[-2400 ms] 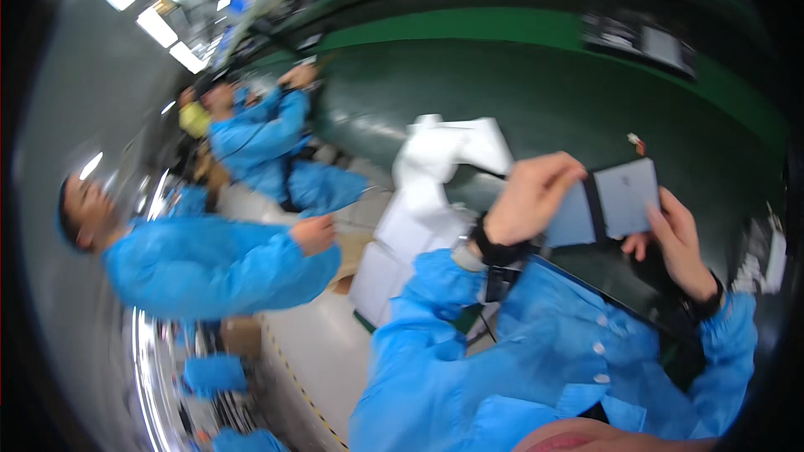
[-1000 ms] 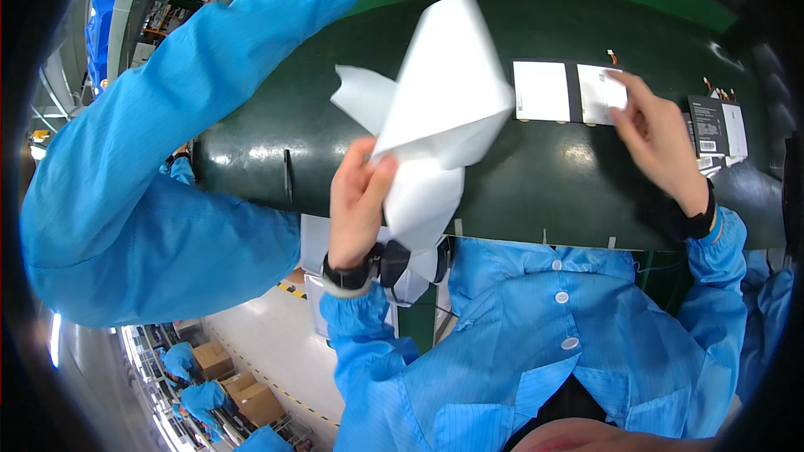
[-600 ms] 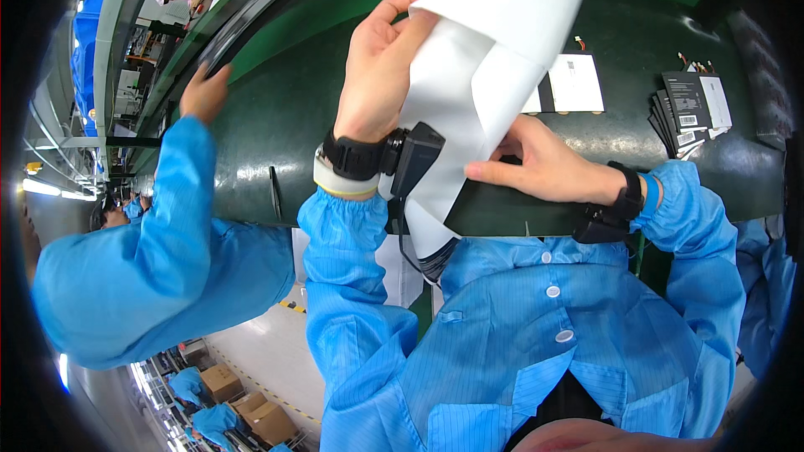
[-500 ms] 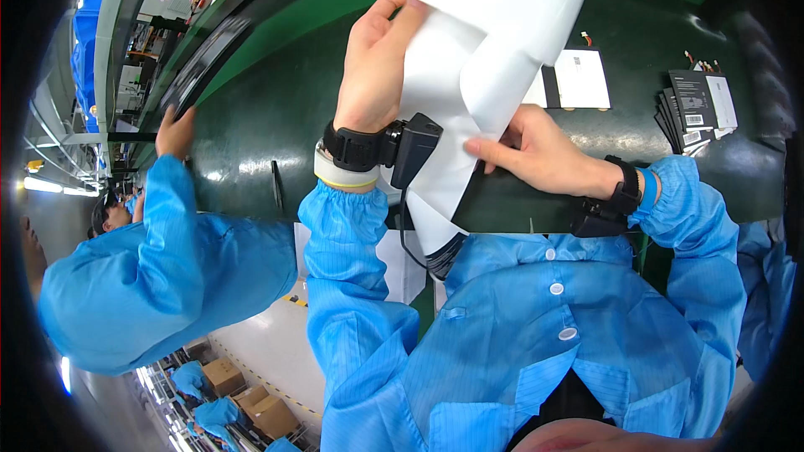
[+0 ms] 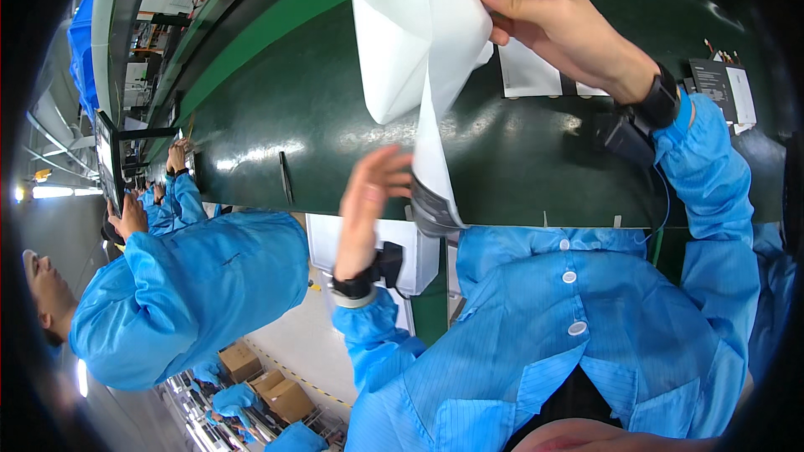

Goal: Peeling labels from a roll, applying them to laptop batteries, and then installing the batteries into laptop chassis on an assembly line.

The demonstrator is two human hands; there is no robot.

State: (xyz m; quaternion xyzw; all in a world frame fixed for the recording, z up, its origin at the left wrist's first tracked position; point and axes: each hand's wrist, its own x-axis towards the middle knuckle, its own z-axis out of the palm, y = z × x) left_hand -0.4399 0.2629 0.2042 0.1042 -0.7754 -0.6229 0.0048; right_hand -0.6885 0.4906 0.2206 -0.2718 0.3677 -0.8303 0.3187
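A long, curling white sheet [image 5: 394, 42] hangs over the bench's near side. My right hand [image 5: 574, 33] grips its upper part, thumb pressed against the fingers. The sheet's lower end carries a dark printed section [image 5: 431, 211] near the bench edge. Just left of that end, my left hand [image 5: 368, 201] is raised with fingers stretched out, slightly blurred, holding nothing. Under and beyond my right hand lies a flat white piece with a black band [image 5: 529, 74], partly covered.
Flat black-and-white packs [image 5: 724, 88] with small wire ends lie at the right of the dark green bench [image 5: 335, 92]. A slim black tool [image 5: 286, 176] rests near the front edge. To my left, a co-worker in a blue smock [image 5: 193, 285] holds a flat panel [image 5: 109, 159].
My left hand has let go of the sheet's top and dropped toward its lower end. My right hand has moved up with the sheet. The co-worker on the left has turned.
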